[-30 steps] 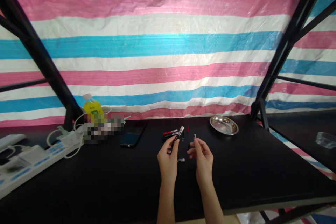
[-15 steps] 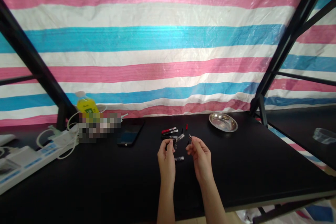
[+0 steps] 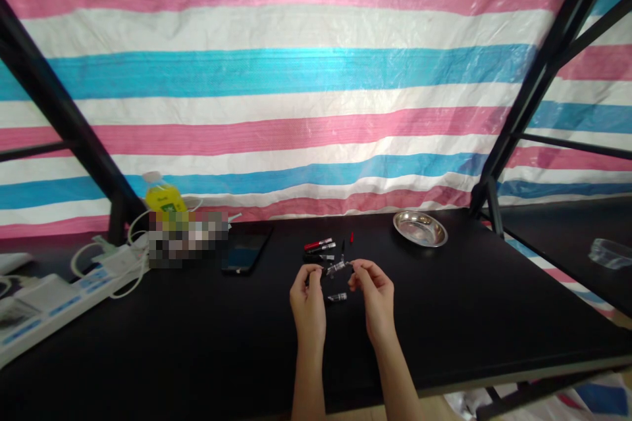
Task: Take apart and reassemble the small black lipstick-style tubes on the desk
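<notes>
My left hand [image 3: 308, 286] is closed, its fingertips pinching the dark end of a short pen-like piece with a clear front [image 3: 336, 268]. Facing it, my right hand [image 3: 374, 286] pinches a small silvery piece [image 3: 349, 264], which meets or nearly meets the clear end; whether they touch I cannot tell. Just below, a black tube with a clear end [image 3: 338, 298] lies on the table. Beyond my fingers lie a red tube with a clear end [image 3: 317, 245], similar black tubes [image 3: 320, 250], a small black piece [image 3: 343, 246] and a small red piece [image 3: 352, 237].
A shallow metal dish [image 3: 420, 229] stands at the back right of the black table [image 3: 469, 316]. Back left are a dark phone or tablet [image 3: 245, 251] and a bottle of yellow liquid [image 3: 165, 200]. A white power strip [image 3: 64, 302] with cables runs along the left.
My right hand has brought its small silvery piece down and left to the clear end of the piece in my left hand. My left hand has shifted slightly left.
</notes>
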`<move>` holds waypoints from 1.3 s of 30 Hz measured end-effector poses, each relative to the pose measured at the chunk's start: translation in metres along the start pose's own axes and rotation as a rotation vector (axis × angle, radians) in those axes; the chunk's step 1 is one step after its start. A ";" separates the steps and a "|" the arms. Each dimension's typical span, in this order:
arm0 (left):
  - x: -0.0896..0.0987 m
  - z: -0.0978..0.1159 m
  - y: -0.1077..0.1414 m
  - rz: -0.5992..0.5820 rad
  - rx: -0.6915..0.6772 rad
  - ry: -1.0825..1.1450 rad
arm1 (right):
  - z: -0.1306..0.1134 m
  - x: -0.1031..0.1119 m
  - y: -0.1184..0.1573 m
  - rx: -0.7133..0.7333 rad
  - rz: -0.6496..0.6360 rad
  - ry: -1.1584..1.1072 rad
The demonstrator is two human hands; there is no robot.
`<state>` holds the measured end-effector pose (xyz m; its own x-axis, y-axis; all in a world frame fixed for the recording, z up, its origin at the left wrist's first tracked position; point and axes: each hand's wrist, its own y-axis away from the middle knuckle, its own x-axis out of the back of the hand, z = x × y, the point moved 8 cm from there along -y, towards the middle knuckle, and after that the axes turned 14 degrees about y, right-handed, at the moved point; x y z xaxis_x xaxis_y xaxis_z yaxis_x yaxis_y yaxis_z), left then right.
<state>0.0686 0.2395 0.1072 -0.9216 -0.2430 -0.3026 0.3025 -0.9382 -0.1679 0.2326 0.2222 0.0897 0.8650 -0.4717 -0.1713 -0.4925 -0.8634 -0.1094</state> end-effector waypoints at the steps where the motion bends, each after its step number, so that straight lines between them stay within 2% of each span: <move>1: -0.001 0.001 0.001 -0.009 -0.005 -0.009 | -0.002 0.000 0.000 0.017 -0.007 0.020; 5: -0.007 0.002 0.004 -0.064 0.004 -0.028 | -0.008 -0.002 0.003 0.087 -0.004 0.098; 9: -0.017 -0.005 0.006 -0.095 0.055 0.058 | -0.018 0.000 0.007 0.168 0.050 0.190; 13: -0.024 -0.019 0.007 -0.086 0.182 0.213 | -0.024 0.000 0.010 0.195 0.055 0.240; 19: -0.032 -0.037 0.010 -0.028 0.421 0.545 | -0.020 -0.003 0.010 0.196 0.039 0.183; 21: -0.033 -0.042 0.012 -0.007 0.487 0.613 | -0.017 -0.001 0.012 0.169 0.103 0.146; 23: -0.031 -0.047 0.013 0.009 0.514 0.610 | -0.019 0.005 0.016 0.172 0.221 0.099; 27: -0.016 -0.053 0.010 0.109 0.479 0.504 | -0.030 0.017 0.025 0.273 0.419 0.122; 30: -0.003 -0.054 0.007 0.199 0.435 0.470 | -0.034 0.016 0.026 0.330 0.420 0.200; 32: 0.001 -0.053 0.004 0.217 0.402 0.443 | -0.033 0.014 0.025 0.334 0.400 0.219; 34: 0.001 -0.051 0.003 0.197 0.368 0.401 | -0.030 0.013 0.024 0.319 0.387 0.214; 39: -0.009 -0.043 0.002 0.057 0.318 0.317 | -0.025 0.011 0.021 0.264 0.348 0.138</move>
<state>0.0884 0.2506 0.0690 -0.7710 -0.2553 -0.5834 0.2153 -0.9667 0.1384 0.2342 0.1943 0.1100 0.6398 -0.7603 -0.1120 -0.7480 -0.5828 -0.3175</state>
